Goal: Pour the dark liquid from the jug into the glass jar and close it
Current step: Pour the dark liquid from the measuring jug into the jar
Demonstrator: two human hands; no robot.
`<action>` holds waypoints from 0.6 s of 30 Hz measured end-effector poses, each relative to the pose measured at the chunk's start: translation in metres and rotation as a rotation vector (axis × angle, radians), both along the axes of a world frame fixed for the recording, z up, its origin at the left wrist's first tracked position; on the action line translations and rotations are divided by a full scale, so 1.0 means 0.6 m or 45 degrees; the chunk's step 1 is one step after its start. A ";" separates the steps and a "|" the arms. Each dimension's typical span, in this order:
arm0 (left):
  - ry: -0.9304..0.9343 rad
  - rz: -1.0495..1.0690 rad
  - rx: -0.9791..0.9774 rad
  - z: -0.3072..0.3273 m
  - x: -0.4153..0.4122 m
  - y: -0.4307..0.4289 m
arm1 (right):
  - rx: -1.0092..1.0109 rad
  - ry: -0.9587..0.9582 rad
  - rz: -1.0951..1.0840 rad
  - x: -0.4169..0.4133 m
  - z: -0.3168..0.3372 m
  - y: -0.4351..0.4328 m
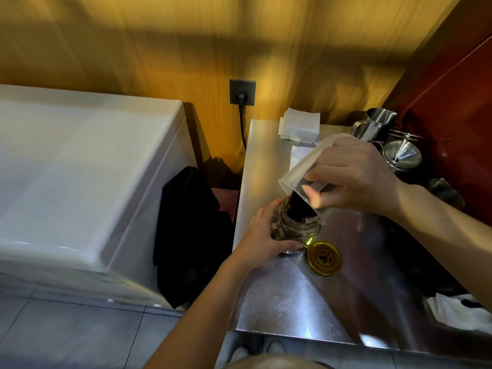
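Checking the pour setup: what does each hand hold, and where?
Right hand grips the tilted clear plastic jug around its side wall near the rim. Left hand wraps the glass jar's side.

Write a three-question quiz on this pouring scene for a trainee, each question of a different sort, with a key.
1. True or false: the gold lid is already screwed onto the glass jar.
2. Which hand tilts the clear plastic jug over the jar? A) left hand B) right hand C) neither
3. Fill in: the lid lies flat on the metal counter, just to the ______ of the jar in the picture.

Key
1. False; the lid lies on the counter and the jar is open.
2. B; the right hand has the jug in its grip, while the left hand steadies the jar.
3. right
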State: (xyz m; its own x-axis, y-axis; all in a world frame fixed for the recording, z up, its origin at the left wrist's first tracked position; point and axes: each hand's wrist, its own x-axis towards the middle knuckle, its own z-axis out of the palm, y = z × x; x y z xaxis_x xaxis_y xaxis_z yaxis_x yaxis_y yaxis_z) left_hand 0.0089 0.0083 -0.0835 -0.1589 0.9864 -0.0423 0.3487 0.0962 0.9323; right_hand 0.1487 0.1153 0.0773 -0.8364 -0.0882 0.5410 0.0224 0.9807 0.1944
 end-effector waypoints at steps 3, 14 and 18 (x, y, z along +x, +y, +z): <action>0.008 0.013 0.000 0.003 0.001 -0.001 | 0.021 0.009 0.000 0.000 -0.004 0.000; 0.012 0.004 -0.014 -0.001 0.000 0.002 | 0.098 0.013 0.026 0.003 -0.005 0.001; 0.015 -0.003 -0.022 -0.005 0.000 0.002 | 0.097 -0.006 0.019 0.004 0.000 0.005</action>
